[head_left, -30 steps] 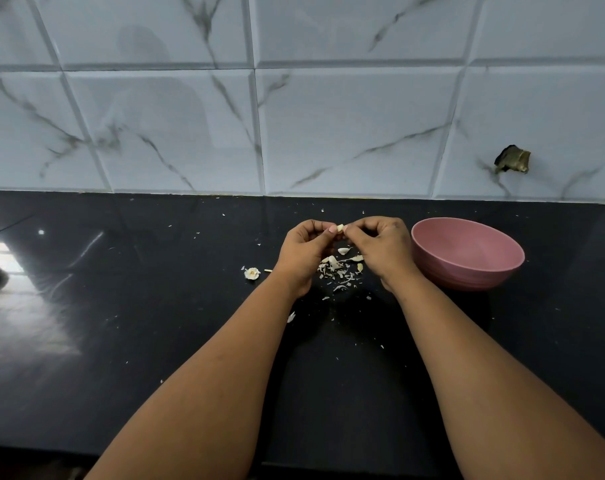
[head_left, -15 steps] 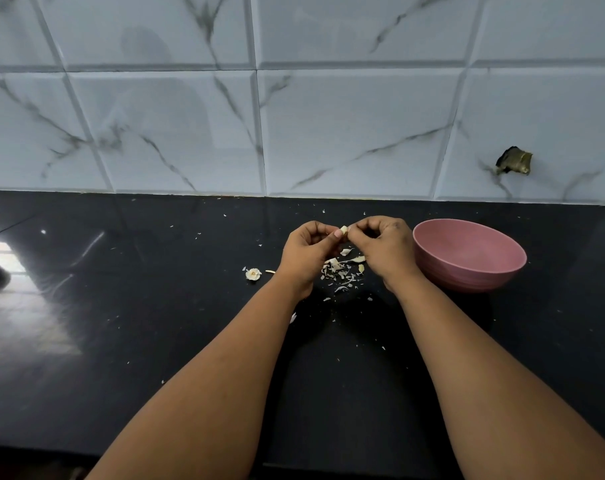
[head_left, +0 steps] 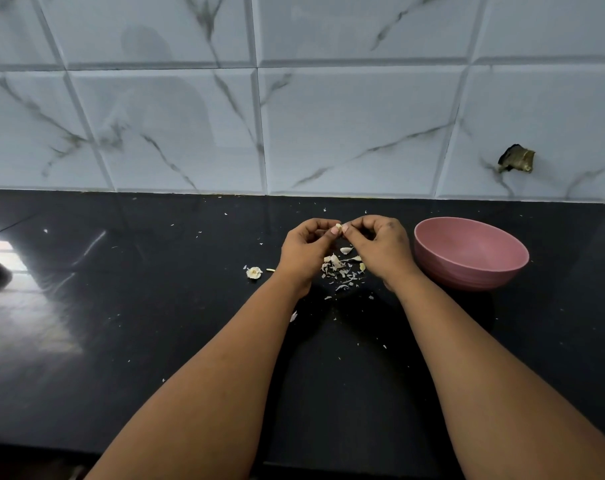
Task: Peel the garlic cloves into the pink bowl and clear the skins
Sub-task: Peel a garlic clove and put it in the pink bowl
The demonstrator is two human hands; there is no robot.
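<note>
My left hand [head_left: 306,251] and right hand [head_left: 380,245] pinch one small pale garlic clove [head_left: 339,226] together, fingers curled, above papery skins [head_left: 342,270] on the glossy black bench [head_left: 155,323]; the round pink bowl [head_left: 470,252] sits at 3 o'clock.

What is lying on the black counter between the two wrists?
A small heap of pale garlic skins lies on the glossy black counter between the left hand and right hand, shown in the head view.

hands: left hand [head_left: 306,249] and right hand [head_left: 380,245] barely shifted | garlic clove [head_left: 339,226]: still pinched between fingertips, turned slightly
</note>
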